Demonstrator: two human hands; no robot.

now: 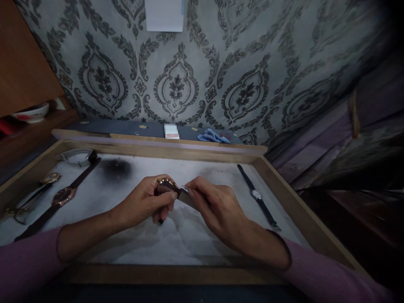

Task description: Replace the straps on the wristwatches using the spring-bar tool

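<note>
My left hand [154, 200] is closed around a wristwatch [166, 184] with a gold-coloured case, its thumb pressed against the near side. A dark strap [187, 198] runs from the watch toward my right hand [221, 206]. Between the thumb and index finger of that hand a small, thin silver piece [184, 188] shows, close to where strap and case meet. Whether it is a tool's tip or a strap part I cannot tell. Another bit of dark strap hangs below my left fingers. Both hands are over the white bottom of a shallow wooden tray [164, 275].
On the tray's left lie a rose-gold watch [63, 196] with a brown strap, a smaller gold watch [50, 178] and a pale band [75, 157]. A dark-strapped watch [256, 194] lies at right. Behind the tray are a blue cloth [213, 136] and a small box [171, 131].
</note>
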